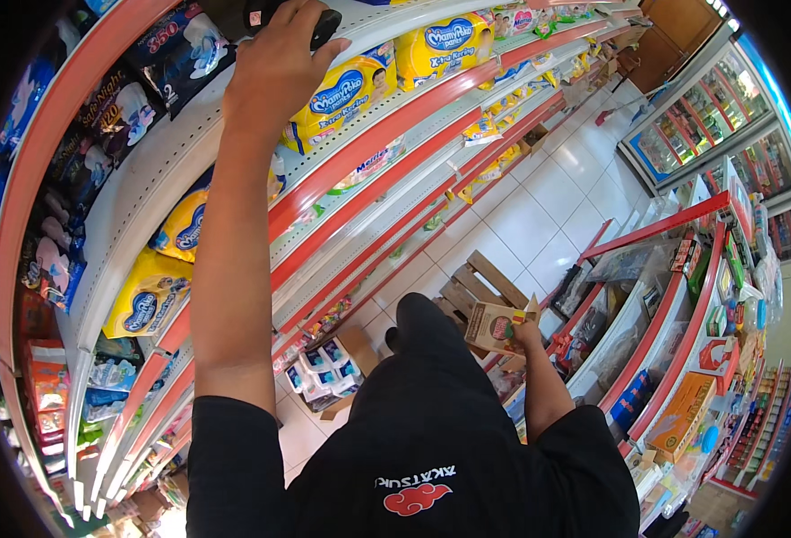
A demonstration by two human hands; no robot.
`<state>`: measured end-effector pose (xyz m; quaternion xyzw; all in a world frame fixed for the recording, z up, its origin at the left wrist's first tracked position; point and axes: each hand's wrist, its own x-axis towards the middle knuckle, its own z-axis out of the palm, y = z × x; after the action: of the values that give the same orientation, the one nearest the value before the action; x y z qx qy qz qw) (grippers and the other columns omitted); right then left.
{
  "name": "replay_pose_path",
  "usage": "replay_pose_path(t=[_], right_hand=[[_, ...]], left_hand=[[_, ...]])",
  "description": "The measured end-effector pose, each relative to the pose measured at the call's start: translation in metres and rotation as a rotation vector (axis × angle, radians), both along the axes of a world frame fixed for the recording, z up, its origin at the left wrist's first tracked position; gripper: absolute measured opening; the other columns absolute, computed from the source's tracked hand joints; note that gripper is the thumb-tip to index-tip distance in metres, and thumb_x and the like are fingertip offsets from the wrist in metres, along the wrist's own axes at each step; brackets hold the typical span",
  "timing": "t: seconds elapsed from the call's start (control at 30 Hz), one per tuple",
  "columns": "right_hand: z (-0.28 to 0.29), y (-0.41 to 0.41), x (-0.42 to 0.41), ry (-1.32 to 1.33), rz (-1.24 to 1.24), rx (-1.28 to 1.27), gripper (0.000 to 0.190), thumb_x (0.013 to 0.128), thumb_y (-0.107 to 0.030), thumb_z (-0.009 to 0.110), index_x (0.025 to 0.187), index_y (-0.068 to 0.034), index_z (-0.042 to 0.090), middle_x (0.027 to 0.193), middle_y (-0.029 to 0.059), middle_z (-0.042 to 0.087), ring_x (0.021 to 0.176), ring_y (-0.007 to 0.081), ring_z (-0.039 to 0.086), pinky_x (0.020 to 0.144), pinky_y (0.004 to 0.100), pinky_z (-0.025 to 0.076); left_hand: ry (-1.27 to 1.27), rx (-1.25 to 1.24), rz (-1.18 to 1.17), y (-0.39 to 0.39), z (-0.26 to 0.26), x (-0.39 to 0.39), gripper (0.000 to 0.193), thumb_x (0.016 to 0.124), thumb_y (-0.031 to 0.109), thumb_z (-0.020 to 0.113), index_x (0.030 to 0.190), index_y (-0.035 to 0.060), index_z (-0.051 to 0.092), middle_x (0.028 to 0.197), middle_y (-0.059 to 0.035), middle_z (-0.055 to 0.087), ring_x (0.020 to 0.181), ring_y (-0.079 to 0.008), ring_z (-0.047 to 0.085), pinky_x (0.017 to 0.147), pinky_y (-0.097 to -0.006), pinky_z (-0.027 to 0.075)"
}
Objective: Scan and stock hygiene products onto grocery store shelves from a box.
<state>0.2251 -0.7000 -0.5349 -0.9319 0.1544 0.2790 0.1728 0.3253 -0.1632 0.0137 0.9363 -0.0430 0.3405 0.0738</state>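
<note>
My left hand point(277, 64) reaches up to the shelf at the top, its fingers and thumb around a black object point(327, 30). The hand hides most of that object, so its kind is unclear. Yellow MamyPoko diaper packs point(341, 94) sit right beside the hand, and dark sanitary pad packs point(180, 50) are to its left. Low on the right, my right hand point(528, 335) grips a small printed cardboard box point(493, 326) with a raised flap. A wooden slatted pallet or crate point(479, 286) shows behind the box.
Perforated white shelves with red edge strips point(382, 165) curve along my left. Below them stands an open carton of white-and-blue packs point(325, 370) on the tiled floor point(503, 208). A second shelf rack point(671, 302) lines my right; a glass-door display fridge point(704, 114) stands beyond.
</note>
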Motion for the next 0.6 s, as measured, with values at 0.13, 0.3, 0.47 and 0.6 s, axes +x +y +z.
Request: replay_pose_path(t=[0.13,0.3,0.47,0.6], right_hand=[[0.013,0.029,0.005,-0.091,0.089,0.021,0.050,0.090,-0.040,0.059,0.114,0.003,0.070,0.117,0.0296,0.068,0.112,0.0428,0.066,0.098,0.0480,0.052],[-0.026,0.023,0.025,0.172,0.131,0.069,0.041,0.092,-0.036,0.060,0.102,0.002,0.074,0.095,0.0212,0.075,0.092,0.0334,0.074,0.079,0.0433,0.059],[-0.021,0.037,0.035,0.267,0.755,-0.119,0.029,0.083,-0.029,0.071,0.100,-0.005,0.076,0.103,0.0145,0.075,0.097,0.0299,0.073,0.078,0.0434,0.059],[-0.017,0.063,0.029,0.188,0.613,-0.025,0.049,0.073,-0.023,0.080,0.116,-0.002,0.068,0.106,0.0205,0.073,0.099,0.0353,0.072,0.081,0.0463,0.058]], left_hand=[[-0.052,0.038,0.008,0.006,-0.007,0.005,0.049,0.089,0.026,0.072,0.128,0.0022,0.053,0.134,-0.0181,0.055,0.123,-0.0373,0.055,0.099,-0.0457,0.045],[-0.008,0.032,0.025,0.005,-0.004,0.011,0.049,0.089,0.026,0.072,0.127,0.0024,0.053,0.135,-0.0187,0.055,0.122,-0.0377,0.055,0.099,-0.0458,0.045],[-0.124,0.148,0.046,0.020,-0.018,0.021,0.049,0.093,0.039,0.069,0.133,0.0132,0.057,0.139,-0.0093,0.058,0.122,-0.0310,0.061,0.105,-0.0473,0.047],[-0.047,0.075,0.043,0.008,-0.010,0.011,0.047,0.092,0.032,0.070,0.130,0.0089,0.056,0.138,-0.0141,0.057,0.124,-0.0343,0.058,0.105,-0.0462,0.044]])
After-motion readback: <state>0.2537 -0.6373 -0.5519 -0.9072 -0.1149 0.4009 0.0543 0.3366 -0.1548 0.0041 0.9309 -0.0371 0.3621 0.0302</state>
